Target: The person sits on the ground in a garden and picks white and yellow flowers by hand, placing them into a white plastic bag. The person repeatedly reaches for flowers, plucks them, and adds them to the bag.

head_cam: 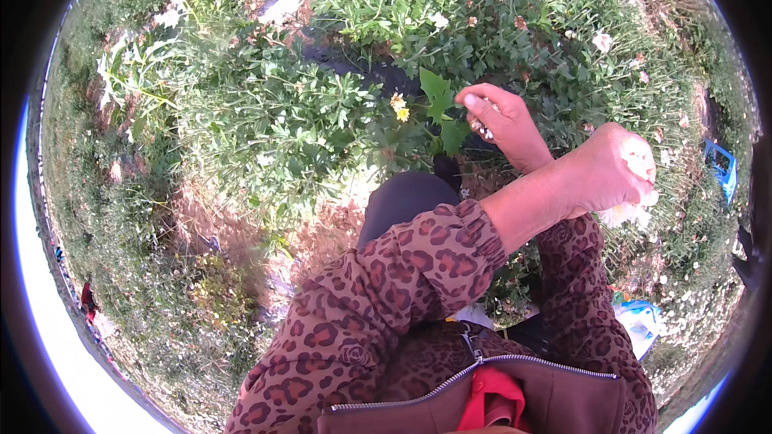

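Note:
My forearms cross, the left one over the right. My left hand (609,172), at the right, is curled with its back towards me; a pale pinkish-white flower (624,214) shows at its fingers, which are partly hidden. My right hand (506,123) is cupped nearer the middle around small white flowers or buds (481,127), with thumb and forefinger close together. Just left of it stand a broad jagged green leaf (436,93) and a yellow flower (402,114). Leafy flowering plants (289,102) spread before me.
My dark-clad knee (410,202) is below the plants, beside bare soil (325,223). A blue-and-white plastic bag (640,320) lies at the lower right. A blue object (721,169) stands among plants at the far right. Dark sheeting (356,66) shows between the plants.

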### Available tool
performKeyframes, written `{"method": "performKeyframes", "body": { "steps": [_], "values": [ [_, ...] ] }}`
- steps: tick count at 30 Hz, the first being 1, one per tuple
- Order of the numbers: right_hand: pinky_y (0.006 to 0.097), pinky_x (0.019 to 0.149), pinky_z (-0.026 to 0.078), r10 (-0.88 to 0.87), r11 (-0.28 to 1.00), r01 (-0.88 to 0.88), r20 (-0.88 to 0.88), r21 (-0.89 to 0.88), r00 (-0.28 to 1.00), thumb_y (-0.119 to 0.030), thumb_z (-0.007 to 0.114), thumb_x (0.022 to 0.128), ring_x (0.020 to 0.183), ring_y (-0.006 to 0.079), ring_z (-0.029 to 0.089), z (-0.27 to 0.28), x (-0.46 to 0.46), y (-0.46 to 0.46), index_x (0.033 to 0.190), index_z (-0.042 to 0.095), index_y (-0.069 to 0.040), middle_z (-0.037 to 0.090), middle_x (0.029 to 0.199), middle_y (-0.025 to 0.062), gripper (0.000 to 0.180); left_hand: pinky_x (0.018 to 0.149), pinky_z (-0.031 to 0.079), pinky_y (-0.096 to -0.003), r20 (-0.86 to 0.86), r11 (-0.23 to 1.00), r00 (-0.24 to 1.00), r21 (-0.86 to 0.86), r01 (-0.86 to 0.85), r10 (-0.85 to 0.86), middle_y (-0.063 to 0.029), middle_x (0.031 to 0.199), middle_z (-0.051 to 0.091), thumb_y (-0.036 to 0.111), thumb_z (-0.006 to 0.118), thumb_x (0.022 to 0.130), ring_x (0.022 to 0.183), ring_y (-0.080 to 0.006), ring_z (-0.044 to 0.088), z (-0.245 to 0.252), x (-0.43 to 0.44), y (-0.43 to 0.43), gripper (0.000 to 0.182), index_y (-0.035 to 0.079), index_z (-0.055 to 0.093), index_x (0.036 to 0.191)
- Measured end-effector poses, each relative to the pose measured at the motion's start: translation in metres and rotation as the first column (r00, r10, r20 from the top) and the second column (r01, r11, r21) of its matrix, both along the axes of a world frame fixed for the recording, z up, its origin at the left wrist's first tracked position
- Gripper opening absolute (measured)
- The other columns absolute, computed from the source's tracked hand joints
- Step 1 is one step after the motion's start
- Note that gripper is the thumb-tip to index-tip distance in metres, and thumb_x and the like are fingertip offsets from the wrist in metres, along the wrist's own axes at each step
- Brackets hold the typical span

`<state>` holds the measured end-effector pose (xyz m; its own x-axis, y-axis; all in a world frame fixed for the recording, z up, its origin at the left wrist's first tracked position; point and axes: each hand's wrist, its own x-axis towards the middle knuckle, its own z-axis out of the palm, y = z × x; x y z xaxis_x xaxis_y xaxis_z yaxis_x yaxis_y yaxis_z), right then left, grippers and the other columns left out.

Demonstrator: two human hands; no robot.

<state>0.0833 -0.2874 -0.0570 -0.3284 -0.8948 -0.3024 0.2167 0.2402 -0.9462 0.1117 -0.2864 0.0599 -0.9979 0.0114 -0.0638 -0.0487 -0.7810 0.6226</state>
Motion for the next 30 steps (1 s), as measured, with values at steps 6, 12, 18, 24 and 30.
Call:
{"method": "performKeyframes", "body": {
  "steps": [6,12,18,24,30],
  "values": [
    [0.0239,0.076,0.051,0.142,0.982,-0.175,-0.329,-0.072,0.934,-0.007,0.064,0.093,0.082,0.0034,0.059,-0.034,0.059,-0.054,0.144,0.053,-0.009,0.066,0.099,-0.0019,0.052,0.058,0.05,-0.0266,0.001,0.999,0.999,0.024,0.037,-0.037,-0.0035,0.075,0.067,-0.003,0.076,0.08,0.066,-0.0106,0.064,0.013,0.003,0.003,0.01,-0.001,0.067,0.085],
    [0.0288,0.074,0.05,0.178,0.984,-0.175,0.1,-0.036,0.979,-0.017,0.077,0.088,0.081,0.0081,0.059,-0.04,0.078,-0.081,0.106,0.069,-0.003,0.069,0.089,-0.0013,0.024,0.053,0.05,-0.025,0.057,0.998,0.997,0.034,0.058,-0.06,-0.0035,0.077,0.067,-0.001,0.075,0.085,0.062,-0.009,0.062,0.01,0.005,0.0,0.007,-0.002,0.067,0.086],
    [0.0252,0.062,0.043,0.081,0.997,-0.077,-0.139,0.031,0.987,-0.032,0.067,0.098,0.069,0.006,0.053,-0.034,0.081,-0.021,0.091,0.068,-0.005,0.061,0.075,-0.0015,0.028,0.049,0.055,-0.0268,0.088,0.996,0.995,-0.075,-0.046,0.053,-0.0058,0.088,0.071,0.005,0.071,0.092,0.07,-0.0129,0.069,0.007,0.0,-0.01,0.012,0.004,0.068,0.104],
    [0.0237,0.058,0.04,-0.352,0.933,0.361,0.265,0.016,0.898,-0.027,0.056,0.105,0.062,0.0052,0.048,0.029,0.079,0.128,0.084,0.061,-0.007,0.055,0.071,-0.0035,0.029,0.059,0.056,-0.0284,0.049,0.985,0.985,-0.06,-0.159,0.162,-0.007,0.092,0.07,0.004,0.073,0.09,0.074,-0.0159,0.068,0.009,0.004,-0.026,0.018,0.004,0.066,0.106],
    [0.0258,0.063,0.047,-0.521,0.759,0.647,-0.534,0.067,0.666,-0.024,0.056,0.103,0.068,0.0088,0.058,0.099,0.015,0.255,0.119,0.065,-0.002,0.064,0.078,0.0022,0.029,0.05,0.052,-0.0294,0.186,0.984,0.979,-0.17,-0.053,0.085,-0.005,0.086,0.069,0.009,0.07,0.093,0.066,-0.0142,0.066,-0.004,-0.008,0.022,0.011,0.006,0.066,0.104]
  ]
}}
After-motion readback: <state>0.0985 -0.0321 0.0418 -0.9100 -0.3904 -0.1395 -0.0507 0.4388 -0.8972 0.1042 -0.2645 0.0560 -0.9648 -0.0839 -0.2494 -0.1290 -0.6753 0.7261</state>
